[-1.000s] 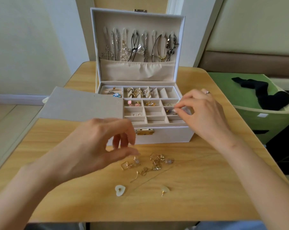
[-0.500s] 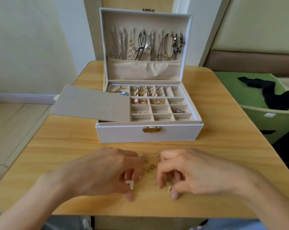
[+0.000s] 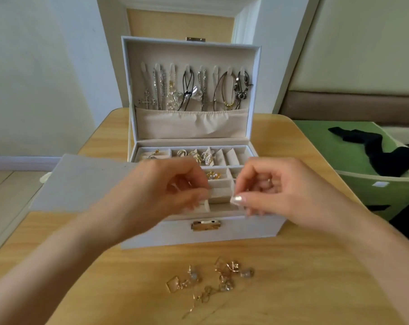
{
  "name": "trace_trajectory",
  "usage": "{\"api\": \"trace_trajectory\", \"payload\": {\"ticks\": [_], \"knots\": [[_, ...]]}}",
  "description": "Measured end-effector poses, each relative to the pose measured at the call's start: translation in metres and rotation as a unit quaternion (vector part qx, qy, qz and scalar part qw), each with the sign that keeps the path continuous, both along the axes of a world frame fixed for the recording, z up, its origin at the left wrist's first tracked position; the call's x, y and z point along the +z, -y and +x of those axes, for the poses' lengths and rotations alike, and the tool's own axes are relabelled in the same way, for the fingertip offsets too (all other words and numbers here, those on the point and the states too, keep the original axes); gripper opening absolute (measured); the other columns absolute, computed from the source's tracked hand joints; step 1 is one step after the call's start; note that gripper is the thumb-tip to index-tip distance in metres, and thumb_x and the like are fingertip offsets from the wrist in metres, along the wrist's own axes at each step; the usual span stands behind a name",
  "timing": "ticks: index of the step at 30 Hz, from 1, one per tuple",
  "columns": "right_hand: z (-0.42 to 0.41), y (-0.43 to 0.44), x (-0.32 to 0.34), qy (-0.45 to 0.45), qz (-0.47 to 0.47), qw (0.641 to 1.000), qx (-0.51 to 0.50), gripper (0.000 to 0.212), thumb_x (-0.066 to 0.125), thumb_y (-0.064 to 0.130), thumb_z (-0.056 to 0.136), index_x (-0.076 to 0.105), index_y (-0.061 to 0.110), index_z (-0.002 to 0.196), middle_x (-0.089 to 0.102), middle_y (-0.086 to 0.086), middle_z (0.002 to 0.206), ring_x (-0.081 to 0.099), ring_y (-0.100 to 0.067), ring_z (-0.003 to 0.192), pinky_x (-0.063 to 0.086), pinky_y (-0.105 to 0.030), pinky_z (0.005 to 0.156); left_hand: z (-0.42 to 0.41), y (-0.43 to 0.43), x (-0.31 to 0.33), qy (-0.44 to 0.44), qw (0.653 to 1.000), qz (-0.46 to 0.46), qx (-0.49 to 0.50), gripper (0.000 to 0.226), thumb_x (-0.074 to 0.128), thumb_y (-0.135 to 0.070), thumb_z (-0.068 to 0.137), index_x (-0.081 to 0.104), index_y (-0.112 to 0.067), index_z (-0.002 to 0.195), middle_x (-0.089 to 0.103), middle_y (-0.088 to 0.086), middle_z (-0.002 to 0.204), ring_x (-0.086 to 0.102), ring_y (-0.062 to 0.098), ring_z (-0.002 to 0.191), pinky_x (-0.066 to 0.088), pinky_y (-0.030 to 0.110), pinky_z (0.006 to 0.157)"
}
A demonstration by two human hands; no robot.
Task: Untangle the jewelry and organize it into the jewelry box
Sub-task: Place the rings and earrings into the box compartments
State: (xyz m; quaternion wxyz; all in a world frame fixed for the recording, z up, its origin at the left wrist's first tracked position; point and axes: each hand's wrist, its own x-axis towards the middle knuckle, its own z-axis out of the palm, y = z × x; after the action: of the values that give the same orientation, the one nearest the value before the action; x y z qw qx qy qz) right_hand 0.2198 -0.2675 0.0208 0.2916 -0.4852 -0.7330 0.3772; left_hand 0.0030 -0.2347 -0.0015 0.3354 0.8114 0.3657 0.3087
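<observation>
— Where's the tangle [image 3: 210, 282]?
— On the bench [image 3: 269, 306], just in front of the box [image 3: 245, 231], well apart from both sets of fingers.
— And the hands?
— The left hand [image 3: 166, 184] and right hand [image 3: 276, 186] hover over the box's front cells, fingers curled, thumb to fingertip. Pinching something or nothing — I cannot tell, it's blurred.
— Materials?
— Thin gold wire, square frames, clear beads. The box is white, lined in soft beige and divided into small square cells, with a brass clasp [image 3: 206, 225]. Chains [image 3: 187, 90] hang in the upright lid [image 3: 191, 55].
</observation>
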Motion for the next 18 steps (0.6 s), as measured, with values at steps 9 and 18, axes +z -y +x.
{"api": "trace_trajectory", "payload": {"ticks": [9,18], "knots": [[-0.001,-0.057,-0.029,0.062,0.096,0.988,-0.105,0.011,0.08,0.019,0.068,0.072,0.024,0.064,0.057,0.007,0.076,0.048,-0.005,0.063,0.038,-0.016,0.06,0.029,-0.042,-0.006,-0.136,0.983,0.098,0.068,0.018,0.075,-0.025,0.075,0.062,-0.037,0.069,0.056,-0.015,0.076,0.054,-0.002,0.065,0.042,0.017,0.057],[-0.002,-0.058,-0.037,0.143,0.125,0.977,-0.097,0.01,0.08,0.021,0.071,0.072,0.027,0.068,0.054,0.006,0.075,0.047,-0.003,0.067,0.035,-0.016,0.059,0.04,-0.048,-0.009,-0.248,0.96,0.113,0.063,0.008,0.07,-0.032,0.079,0.071,-0.037,0.085,0.064,-0.015,0.082,0.05,0.003,0.076,0.041,0.024,0.072]]}}
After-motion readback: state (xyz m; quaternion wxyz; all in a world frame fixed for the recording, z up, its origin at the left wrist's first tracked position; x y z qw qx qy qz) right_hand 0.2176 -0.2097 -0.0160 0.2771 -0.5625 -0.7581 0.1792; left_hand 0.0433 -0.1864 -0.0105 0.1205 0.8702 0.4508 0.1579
